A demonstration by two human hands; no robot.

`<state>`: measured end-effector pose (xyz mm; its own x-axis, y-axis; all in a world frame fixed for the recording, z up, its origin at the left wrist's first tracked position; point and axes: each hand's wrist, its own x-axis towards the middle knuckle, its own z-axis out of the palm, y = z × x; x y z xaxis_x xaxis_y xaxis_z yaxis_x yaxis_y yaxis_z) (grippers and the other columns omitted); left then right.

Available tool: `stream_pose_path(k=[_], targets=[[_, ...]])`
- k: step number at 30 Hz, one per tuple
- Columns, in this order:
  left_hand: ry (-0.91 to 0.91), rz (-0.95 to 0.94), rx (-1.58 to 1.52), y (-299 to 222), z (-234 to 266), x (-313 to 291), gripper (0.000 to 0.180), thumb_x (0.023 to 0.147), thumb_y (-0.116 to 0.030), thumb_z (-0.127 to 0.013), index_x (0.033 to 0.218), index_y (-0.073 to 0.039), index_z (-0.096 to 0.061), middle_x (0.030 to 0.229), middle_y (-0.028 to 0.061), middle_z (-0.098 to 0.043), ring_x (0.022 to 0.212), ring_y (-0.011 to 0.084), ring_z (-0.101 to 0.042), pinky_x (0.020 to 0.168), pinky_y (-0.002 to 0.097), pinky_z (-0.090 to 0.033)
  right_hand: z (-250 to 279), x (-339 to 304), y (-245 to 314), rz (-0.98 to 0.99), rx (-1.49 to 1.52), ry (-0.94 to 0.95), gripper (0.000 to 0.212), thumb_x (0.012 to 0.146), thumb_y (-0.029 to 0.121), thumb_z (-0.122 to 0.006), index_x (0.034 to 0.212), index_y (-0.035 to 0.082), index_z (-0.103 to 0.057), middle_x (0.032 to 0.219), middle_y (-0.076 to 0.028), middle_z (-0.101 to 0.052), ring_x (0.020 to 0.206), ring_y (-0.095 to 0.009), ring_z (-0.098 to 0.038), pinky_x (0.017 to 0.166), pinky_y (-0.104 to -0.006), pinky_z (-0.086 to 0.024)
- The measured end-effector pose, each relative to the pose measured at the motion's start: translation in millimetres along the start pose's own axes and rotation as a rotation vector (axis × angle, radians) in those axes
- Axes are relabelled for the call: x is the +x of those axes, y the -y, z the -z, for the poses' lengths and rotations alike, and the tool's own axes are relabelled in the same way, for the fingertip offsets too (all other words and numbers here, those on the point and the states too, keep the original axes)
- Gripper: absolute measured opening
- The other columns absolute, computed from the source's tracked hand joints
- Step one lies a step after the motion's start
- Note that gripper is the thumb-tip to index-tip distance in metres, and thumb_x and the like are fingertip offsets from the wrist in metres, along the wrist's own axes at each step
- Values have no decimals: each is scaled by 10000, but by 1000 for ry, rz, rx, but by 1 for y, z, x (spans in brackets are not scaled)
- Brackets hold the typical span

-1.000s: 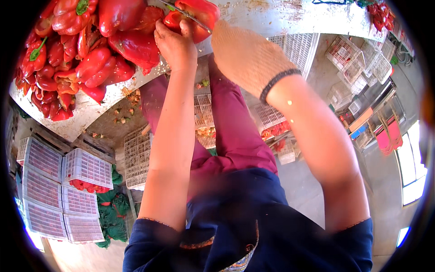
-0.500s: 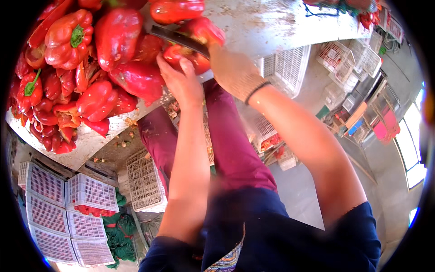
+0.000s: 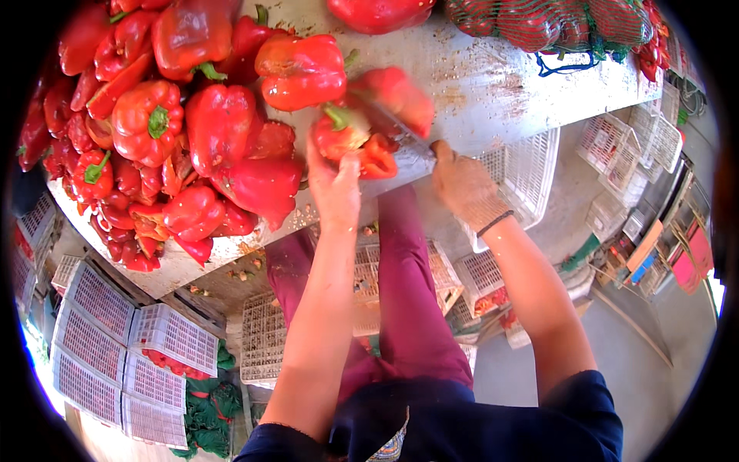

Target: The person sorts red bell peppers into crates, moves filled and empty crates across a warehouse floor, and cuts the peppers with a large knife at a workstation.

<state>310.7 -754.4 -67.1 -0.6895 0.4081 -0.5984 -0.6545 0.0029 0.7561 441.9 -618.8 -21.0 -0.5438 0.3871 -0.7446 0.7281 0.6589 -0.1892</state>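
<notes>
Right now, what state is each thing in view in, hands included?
Left hand: bare, closed on the cut pepper.
Right hand: gloved, closed on the knife.
Knife: blade bare, slanted, partly blurred.
Cut pepper: sliced open.
Pepper heap: piled, some whole, some cut.
Net bag: filled.
Table: stained, littered.
White crates: stacked.
Green netting: bundled.

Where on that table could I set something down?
On the pale, stained tabletop, right of the long metal knife and below the red peppers in green mesh. The left is crowded with a heap of glossy red bell peppers.
</notes>
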Motion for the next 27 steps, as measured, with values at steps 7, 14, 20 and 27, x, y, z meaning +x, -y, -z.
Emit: stream_pose_path(k=[7, 14, 20, 27], targets=[[278, -543, 1108, -52, -38, 10, 545, 769, -75, -666, 1286, -35, -499, 1317, 175, -475, 1229, 361, -431, 1072, 447, -335, 31, 4, -25, -151, 202, -261, 226, 894, 135, -477, 1079, 14, -428, 815, -246, -618, 735, -429, -612, 637, -515, -490], [258, -471, 1326, -114, -19, 102, 729, 719, -169, -693, 1394, -155, -416, 1372, 154, -464, 1262, 268, -449, 1055, 365, -355, 9, -72, 34, -168, 805, -460, 275, 891, 154, -498, 1112, 0, -444, 825, -245, -623, 766, -451, -608, 674, -519, -481], [219, -376, 1264, -105, 1, 78, 686, 748, -183, -706, 1373, -128, -427, 1290, 145, -533, 1133, 228, -562, 954, 317, -436, 36, -58, 82, -205, 667, -82, 314, 880, 153, -510, 1143, 5, -426, 941, -256, -619, 845, -454, -613, 736, -522, -477], [-169, -233, 1219, -88, -8, 61, 607, 723, -314, -715, 1205, -25, -484, 1168, 201, -561, 1133, 344, -522, 963, 402, -408, 34, -38, 102, -118, 571, 51, 319, 883, 171, -489, 1144, 12, -394, 813, -266, -606, 772, -459, -601, 670, -546, -455]])
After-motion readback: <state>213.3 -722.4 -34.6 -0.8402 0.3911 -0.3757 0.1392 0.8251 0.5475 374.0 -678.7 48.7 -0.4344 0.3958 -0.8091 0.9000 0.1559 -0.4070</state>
